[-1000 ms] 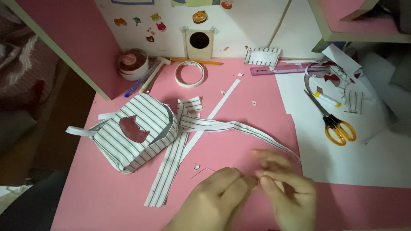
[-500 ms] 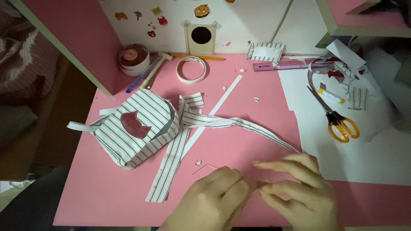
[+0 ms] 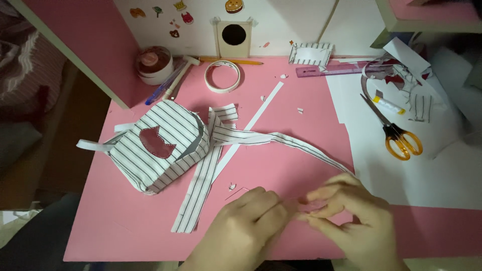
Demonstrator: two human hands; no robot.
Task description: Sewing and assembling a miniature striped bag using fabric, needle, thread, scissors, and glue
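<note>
Surface: pink surface [image 3: 301, 165], littered with paper scraps.
Fingers: left hand [image 3: 246, 228] and right hand [image 3: 351, 221] pinch something tiny, unidentifiable.
Risk: striped strap [image 3: 281, 140] beside them may snag or crease.

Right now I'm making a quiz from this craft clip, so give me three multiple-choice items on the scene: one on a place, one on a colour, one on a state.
1. Where do the scissors lie?
A. on the white paper sheet at the right
B. inside the tape roll
C. on the striped paper bag

2. What colour are the scissor handles?
A. green
B. orange
C. black

3. How do the two hands stand?
A. far apart at the desk's edges
B. both flat on the bag
C. close together, fingertips meeting over the pink desk

Answers:
1 A: the blades and handles rest on the white sheet.
2 B: both loops are orange.
3 C: the left hand and right hand meet at the near edge, pinching something too small to make out, apart from the striped paper bag and tape roll.
</note>
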